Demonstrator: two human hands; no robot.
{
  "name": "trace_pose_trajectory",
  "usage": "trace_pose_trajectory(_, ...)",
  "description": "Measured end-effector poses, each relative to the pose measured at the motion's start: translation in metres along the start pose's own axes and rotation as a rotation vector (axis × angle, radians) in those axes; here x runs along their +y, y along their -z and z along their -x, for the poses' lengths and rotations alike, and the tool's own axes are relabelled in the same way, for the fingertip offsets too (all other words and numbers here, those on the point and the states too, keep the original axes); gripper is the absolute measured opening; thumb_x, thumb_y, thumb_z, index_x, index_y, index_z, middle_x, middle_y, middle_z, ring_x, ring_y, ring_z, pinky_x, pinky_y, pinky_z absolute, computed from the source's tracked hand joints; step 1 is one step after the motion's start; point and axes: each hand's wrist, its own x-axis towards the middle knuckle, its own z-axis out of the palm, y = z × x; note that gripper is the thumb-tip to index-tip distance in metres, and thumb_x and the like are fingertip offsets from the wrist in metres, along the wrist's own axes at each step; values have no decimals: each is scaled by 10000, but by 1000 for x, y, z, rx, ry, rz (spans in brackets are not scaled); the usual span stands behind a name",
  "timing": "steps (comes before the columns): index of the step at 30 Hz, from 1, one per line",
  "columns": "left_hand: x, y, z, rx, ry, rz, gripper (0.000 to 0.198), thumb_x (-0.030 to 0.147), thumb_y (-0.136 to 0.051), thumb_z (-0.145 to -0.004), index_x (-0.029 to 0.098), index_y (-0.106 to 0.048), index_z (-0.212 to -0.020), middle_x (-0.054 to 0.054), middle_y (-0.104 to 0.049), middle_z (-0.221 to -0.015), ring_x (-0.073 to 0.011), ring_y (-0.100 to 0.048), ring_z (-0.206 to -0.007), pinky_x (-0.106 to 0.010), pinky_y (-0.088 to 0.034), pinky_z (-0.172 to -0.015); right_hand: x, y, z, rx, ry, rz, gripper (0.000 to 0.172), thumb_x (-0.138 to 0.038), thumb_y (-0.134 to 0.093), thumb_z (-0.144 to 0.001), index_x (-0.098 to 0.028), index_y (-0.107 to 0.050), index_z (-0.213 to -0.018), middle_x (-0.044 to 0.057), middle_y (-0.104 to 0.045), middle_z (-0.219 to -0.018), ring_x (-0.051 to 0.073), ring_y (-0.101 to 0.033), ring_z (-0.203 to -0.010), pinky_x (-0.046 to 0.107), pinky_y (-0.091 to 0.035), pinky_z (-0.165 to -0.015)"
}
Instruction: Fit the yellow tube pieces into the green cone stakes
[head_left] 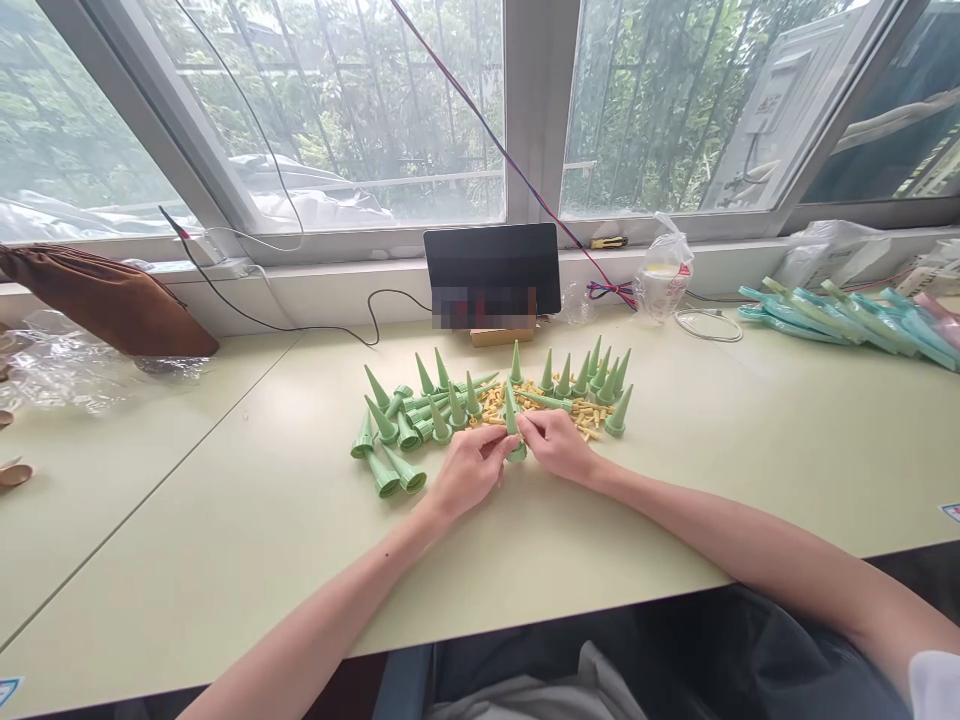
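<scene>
Between my two hands a green cone (511,410) stands upright, its ribbed base low near the fingertips. My left hand (474,465) has its fingers closed on the cone's left side. From the right, my right hand (556,443) pinches at the cone; whether a small part is in its fingertips is too small to tell. Just behind the hands lie many small yellow pieces (592,412) in a loose pile. Green cones stand around the pile, such as one at its right end (619,412), and others lie tipped on the left (384,474).
A black tablet (492,265) leans at the window side. A brown pouch (112,300) and clear plastic lie at the left. Toward the right are a bagged cup (664,275), a coiled white cable (709,325) and teal and green bagged items (847,318).
</scene>
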Motion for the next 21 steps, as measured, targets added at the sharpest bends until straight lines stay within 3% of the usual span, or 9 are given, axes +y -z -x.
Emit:
trace_pose_trajectory(4, -7, 1, -3, 5, -205, -227, 345, 325, -458, -959, 178, -479, -647, 18, -504, -582, -114, -437, -545, -244, -336, -562, -1, 0, -2, -25, -96, -8, 370, -297, -394, -872, -196, -242, -551, -41, -262, -517, 91, -257, -503, 258, -202, -492)
trace_pose_trajectory(7, -10, 1, -4, -6, -275, -279, 303, 306, -439, -970, 175, -535, -715, -1, -554, -667, -125, -441, -601, -250, -346, -602, -1, 0, -3, -36, -146, -6, 340, -281, -398, -833, -197, -240, -544, -42, -255, -517, 90, -252, -505, 254, -197, -491)
trace_pose_trajectory(21, -2, -6, -1, 33, -44, -71, 363, 357, -515, -903, 207, -388, -599, 51, -450, -463, -118, -453, -430, -251, -335, -525, -3, -2, 1, 6, -87, 22, 389, -302, -377, -904, -197, -235, -557, -43, -258, -507, 92, -241, -491, 264, -204, -488)
